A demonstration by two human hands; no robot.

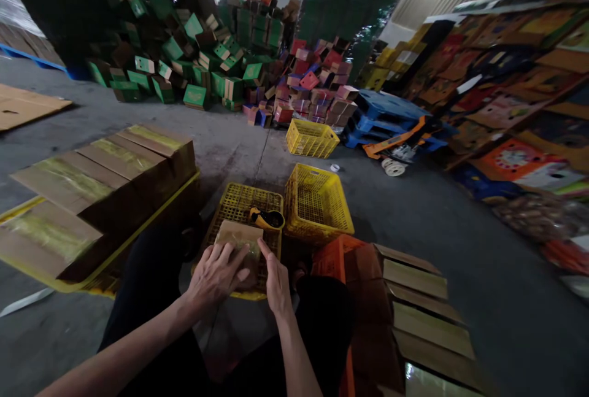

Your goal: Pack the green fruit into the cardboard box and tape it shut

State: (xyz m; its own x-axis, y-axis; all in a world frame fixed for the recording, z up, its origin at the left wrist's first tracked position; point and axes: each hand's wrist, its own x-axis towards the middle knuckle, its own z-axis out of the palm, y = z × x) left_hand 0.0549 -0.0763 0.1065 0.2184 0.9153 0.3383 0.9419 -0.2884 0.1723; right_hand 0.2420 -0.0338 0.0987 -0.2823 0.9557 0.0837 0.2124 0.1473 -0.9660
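A small brown cardboard box (240, 232) with clear tape across its top rests on an upturned yellow plastic crate (234, 197) between my knees. My left hand (217, 271) lies over the box's near left part, its fingers spread on the taped top. Along the right edge of the box, my right hand (275, 274) has its fingers stretched out against it. Just beyond the box, a yellow and black tape dispenser (267, 219) lies on the crate. My left hand partly hides the box's near side.
Taped cartons (115, 161) fill a yellow crate on my left. An orange crate (330, 257) with more cartons (418, 305) stands on my right. Ahead are a yellow basket (319, 200), another yellow crate (313, 138), piled green boxes (196, 95), blue pallets (384, 108) and a pallet jack (398, 142).
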